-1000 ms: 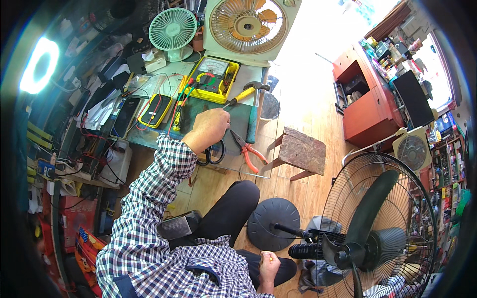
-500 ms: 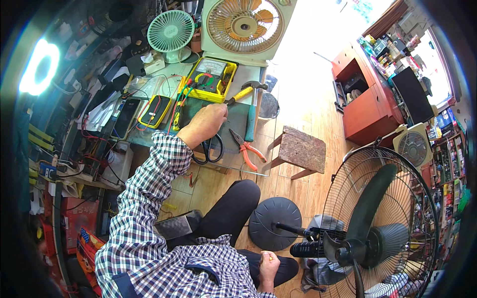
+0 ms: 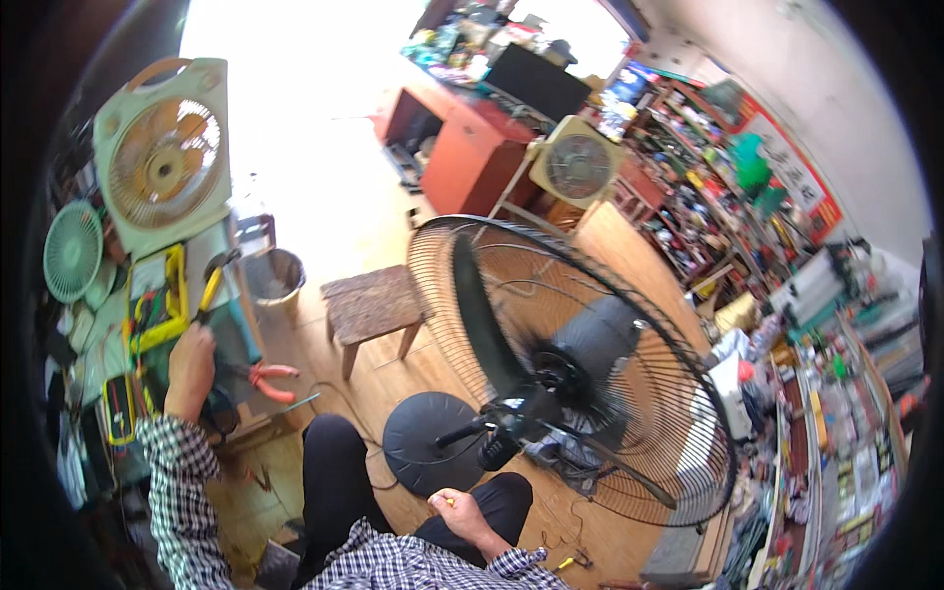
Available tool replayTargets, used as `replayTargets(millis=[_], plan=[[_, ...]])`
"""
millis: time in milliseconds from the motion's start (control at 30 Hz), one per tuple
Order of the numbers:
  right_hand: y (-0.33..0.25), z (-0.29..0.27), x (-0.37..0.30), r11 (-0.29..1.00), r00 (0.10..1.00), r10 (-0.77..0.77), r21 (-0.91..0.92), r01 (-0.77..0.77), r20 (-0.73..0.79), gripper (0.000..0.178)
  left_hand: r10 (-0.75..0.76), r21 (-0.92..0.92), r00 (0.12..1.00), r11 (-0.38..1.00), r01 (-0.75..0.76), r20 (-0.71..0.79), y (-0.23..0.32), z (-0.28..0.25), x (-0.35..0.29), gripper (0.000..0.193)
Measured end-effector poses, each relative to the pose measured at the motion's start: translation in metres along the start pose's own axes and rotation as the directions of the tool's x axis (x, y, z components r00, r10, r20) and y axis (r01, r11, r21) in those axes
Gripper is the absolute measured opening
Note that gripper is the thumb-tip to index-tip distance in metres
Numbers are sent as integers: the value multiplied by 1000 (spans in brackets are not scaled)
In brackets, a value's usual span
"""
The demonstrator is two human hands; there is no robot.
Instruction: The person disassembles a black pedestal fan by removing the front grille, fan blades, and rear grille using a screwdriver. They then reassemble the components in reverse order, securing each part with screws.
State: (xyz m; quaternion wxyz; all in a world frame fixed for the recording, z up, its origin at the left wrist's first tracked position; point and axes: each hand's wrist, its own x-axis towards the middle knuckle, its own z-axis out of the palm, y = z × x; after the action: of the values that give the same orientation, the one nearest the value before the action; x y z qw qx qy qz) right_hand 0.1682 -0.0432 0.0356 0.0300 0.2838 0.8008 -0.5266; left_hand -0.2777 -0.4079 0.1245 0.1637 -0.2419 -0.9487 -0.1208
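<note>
My left hand (image 3: 192,366) is at the workbench, its fingers curled against the dark end of a yellow-handled hammer (image 3: 212,286). Whether it grips that handle or something hidden under the fingers does not show. Right beside this hand lie pliers with orange-red handles (image 3: 272,383) and a teal-handled tool (image 3: 245,331). Beyond it is an analog multimeter in a yellow case (image 3: 157,295), and to its left a smaller yellow-edged meter (image 3: 120,410). My right hand (image 3: 464,517) rests over my thigh, thumb and finger pinching a small yellow thing (image 3: 450,501), mostly hidden.
A large black pedestal fan (image 3: 560,374) without a front grille lies tilted at the right, by its round base (image 3: 428,447). A wooden stool (image 3: 374,303) and a bucket (image 3: 273,278) stand ahead. A box fan (image 3: 162,162) and green fan (image 3: 74,251) stand on the bench.
My view has swung to the right, so the bench slides left and more shelves appear. My left hand stays by the hammer handle. My right hand still pinches the small yellow thing.
</note>
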Motion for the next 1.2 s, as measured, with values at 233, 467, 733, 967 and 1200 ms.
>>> replayTargets(millis=[233, 467, 733, 967, 1200], plan=[[-116, -27, -1, 870, 852, -492, -102, 482, -178, 20, 34, -816, 993, 574, 71, 110, 132, -103, -13, 11], [-232, -66, -19, 567, 505, -824, -352, 745, -258, 42, 566, -924, 773, -52, 379, 285, 273, -140, -41, 21], [-257, -95, -40, 390, 248, -914, -524, 757, -322, 31, 666, -920, 704, -68, 387, 247, 318, -146, -27, 26], [-276, -110, -53, 261, 166, -965, -711, 653, -202, 32, 757, -791, 616, -234, 566, 216, 325, -154, -19, 24], [-290, -119, -77, 188, 123, -982, -825, 533, -144, 32, 819, -788, 562, -271, 553, 113, 339, -174, -8, 26]])
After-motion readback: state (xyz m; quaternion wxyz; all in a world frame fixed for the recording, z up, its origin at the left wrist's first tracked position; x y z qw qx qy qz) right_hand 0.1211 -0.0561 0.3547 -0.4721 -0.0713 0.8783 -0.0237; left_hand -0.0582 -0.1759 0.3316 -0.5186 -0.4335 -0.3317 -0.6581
